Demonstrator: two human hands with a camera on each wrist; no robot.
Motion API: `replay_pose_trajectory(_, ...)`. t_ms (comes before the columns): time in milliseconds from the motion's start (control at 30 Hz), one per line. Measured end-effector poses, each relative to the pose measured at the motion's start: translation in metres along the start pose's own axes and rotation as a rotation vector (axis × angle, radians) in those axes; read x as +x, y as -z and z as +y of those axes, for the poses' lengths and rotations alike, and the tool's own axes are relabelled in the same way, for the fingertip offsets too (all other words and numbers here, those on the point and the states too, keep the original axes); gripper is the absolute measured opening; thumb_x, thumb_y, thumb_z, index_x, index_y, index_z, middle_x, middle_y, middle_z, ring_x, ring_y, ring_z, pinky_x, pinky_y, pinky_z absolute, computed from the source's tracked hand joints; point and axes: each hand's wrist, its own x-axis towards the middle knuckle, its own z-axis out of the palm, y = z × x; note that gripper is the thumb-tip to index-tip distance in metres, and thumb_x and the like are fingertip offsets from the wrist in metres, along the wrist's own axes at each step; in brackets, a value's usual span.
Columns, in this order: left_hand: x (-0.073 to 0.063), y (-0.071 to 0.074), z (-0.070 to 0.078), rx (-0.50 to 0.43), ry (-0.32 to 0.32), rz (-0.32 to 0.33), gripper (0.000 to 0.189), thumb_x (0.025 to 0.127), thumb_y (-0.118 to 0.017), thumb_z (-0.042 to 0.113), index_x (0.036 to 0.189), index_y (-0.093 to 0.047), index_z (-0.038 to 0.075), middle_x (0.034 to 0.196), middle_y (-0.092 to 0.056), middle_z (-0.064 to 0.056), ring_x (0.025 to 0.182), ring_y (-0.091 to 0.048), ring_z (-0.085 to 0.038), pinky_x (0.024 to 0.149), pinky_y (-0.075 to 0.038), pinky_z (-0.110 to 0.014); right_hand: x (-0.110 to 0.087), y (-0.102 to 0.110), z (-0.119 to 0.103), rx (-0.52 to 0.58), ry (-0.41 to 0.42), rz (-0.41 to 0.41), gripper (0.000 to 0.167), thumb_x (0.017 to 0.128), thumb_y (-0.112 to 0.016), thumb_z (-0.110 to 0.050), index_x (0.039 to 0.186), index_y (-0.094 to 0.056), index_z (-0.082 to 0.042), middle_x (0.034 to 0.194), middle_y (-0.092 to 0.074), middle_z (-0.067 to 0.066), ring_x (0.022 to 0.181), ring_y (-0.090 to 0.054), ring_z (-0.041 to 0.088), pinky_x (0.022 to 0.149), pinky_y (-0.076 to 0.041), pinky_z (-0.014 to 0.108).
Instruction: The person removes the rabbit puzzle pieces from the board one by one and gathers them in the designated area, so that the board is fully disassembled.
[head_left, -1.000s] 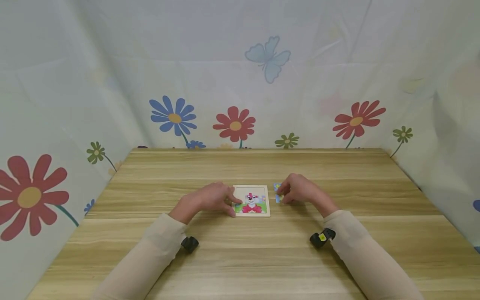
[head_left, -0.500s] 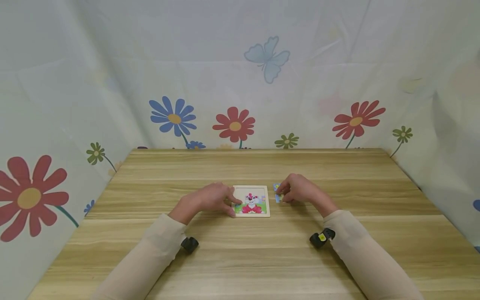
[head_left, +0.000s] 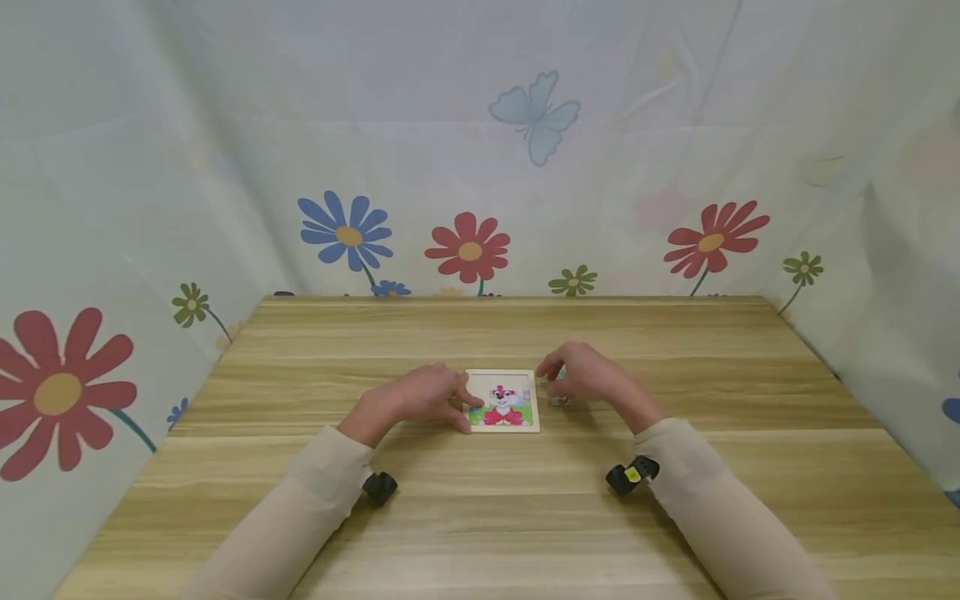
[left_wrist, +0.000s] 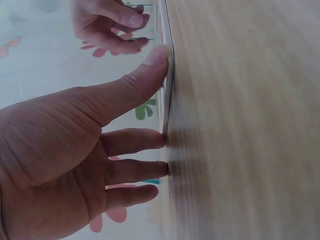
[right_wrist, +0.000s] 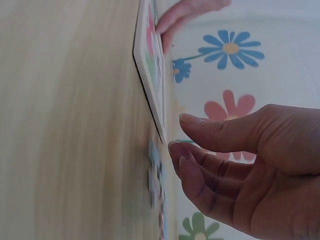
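Note:
My left hand (head_left: 420,396) rests at the left side of a square wooden puzzle board (head_left: 501,430), its fingers straight and its thumb on the near corner. A dog-like animal in red and white shows in the fitted puzzle pieces (head_left: 504,414) in the lower part; the upper part shows bare wood. Just right of the board, my right hand (head_left: 592,375) hovers with fingers loosely bent. In the right wrist view a gap shows between thumb and fingertips, with nothing seen in it. Loose puzzle pieces (right_wrist: 155,175) lie on the table beneath it, partly covered in the head view.
The wood-grain table (head_left: 480,517) reaches back to a hanging cloth (head_left: 420,125) printed with flowers and a butterfly. More cloth hangs on both sides. A small black camera (head_left: 380,488) sits at the left wrist, and another black camera (head_left: 622,479) at the right.
My right hand has shifted left from over the loose pieces toward the board's right edge, its fingers spreading a little. The left hand and the board have stayed put.

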Motion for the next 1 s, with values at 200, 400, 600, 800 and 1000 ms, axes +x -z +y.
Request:
replay_pose_trajectory(200,-0.001,0.001,0.001,-0.003,-0.013,-0.011,0.051,0.080,-0.082,0.042,0.127,-0.070,0.026,0.082,-0.057,0.011,0.074,-0.047,-0.013,0.068,-0.041,-0.028,0.017,-0.019,-0.020,-0.007,0.003,-0.024,0.026,0.087,-0.077,-0.006,0.112,-0.074,-0.001,0.099,-0.068,0.008,0.088,-0.057,0.021,0.078,-0.052,0.033)
replay_pose_trajectory(400,0.000,0.001,0.002,-0.006,-0.036,-0.007,0.055,0.081,-0.081,0.041,0.130,-0.070,0.022,0.083,-0.059,0.011,0.073,-0.048,-0.012,0.068,-0.042,-0.028,0.032,-0.031,-0.030,-0.014,0.015,-0.065,0.028,0.087,-0.079,-0.012,0.112,-0.073,-0.003,0.091,-0.065,0.003,0.083,-0.056,0.019,0.074,-0.050,0.030)
replay_pose_trajectory(600,0.000,0.002,0.001,-0.004,0.008,-0.017,0.064,0.082,-0.080,0.042,0.140,-0.061,0.020,0.133,-0.059,-0.011,0.120,-0.054,-0.028,0.100,-0.046,-0.038,0.039,-0.036,-0.033,-0.026,0.043,-0.081,0.029,0.085,-0.081,-0.012,0.111,-0.073,-0.001,0.086,-0.063,0.002,0.081,-0.055,0.017,0.075,-0.048,0.029)
replay_pose_trajectory(800,-0.002,-0.001,-0.001,-0.052,0.042,-0.082,0.061,0.088,-0.073,0.043,0.144,-0.055,0.025,0.162,-0.027,-0.013,0.149,-0.022,-0.033,0.118,-0.026,-0.046,0.038,-0.038,-0.034,-0.008,0.018,-0.081,0.024,0.085,-0.082,-0.011,0.105,-0.074,-0.002,0.089,-0.065,0.002,0.084,-0.057,0.016,0.080,-0.050,0.031)
replay_pose_trajectory(1000,-0.004,0.000,0.000,-0.057,0.044,-0.101,0.061,0.090,-0.071,0.043,0.146,-0.052,0.026,0.163,-0.023,-0.013,0.150,-0.019,-0.034,0.118,-0.025,-0.048,0.040,-0.040,-0.034,-0.022,0.001,-0.067,0.019,0.083,-0.082,-0.010,0.099,-0.073,-0.005,0.094,-0.066,0.003,0.088,-0.058,0.017,0.086,-0.050,0.035)
